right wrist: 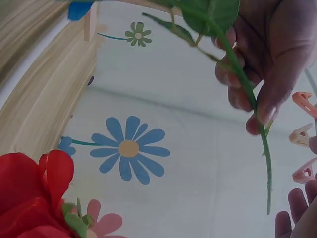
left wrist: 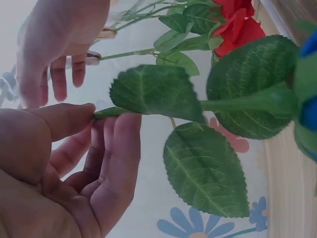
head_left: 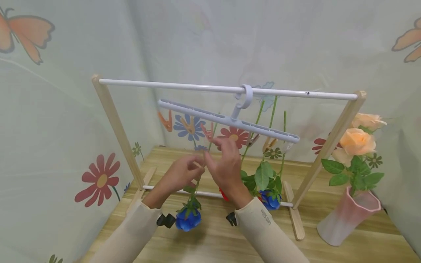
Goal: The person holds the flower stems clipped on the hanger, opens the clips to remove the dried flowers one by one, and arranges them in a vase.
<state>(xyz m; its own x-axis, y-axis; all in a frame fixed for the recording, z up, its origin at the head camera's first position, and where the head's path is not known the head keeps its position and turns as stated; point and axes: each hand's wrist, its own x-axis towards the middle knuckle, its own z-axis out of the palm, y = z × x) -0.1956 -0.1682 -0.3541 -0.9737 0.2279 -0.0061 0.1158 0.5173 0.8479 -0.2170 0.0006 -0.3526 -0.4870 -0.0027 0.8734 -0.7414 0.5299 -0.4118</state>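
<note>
My left hand (head_left: 184, 171) pinches the green stem (right wrist: 242, 82) of an artificial blue rose (head_left: 188, 220) between thumb and fingers, the bloom hanging down. The stem's bare end points up toward a pink clothespin (head_left: 207, 131). My right hand (head_left: 227, 164) is raised beside the stem, its index fingertip right at the lower end of that clothespin and its thumb spread apart. The clothespin hangs from a pale hanger (head_left: 197, 111), hooked on the white rod of a wooden rack and tilted down to the right.
Left along the hanger are an orange clothespin (head_left: 166, 121) and a tan one (head_left: 187, 125). At its right, several clothespins hold upside-down flowers, including a blue rose (head_left: 270, 199) and red blooms (left wrist: 240, 29). A pink-white vase (head_left: 348, 217) with peach roses (head_left: 357, 141) stands right.
</note>
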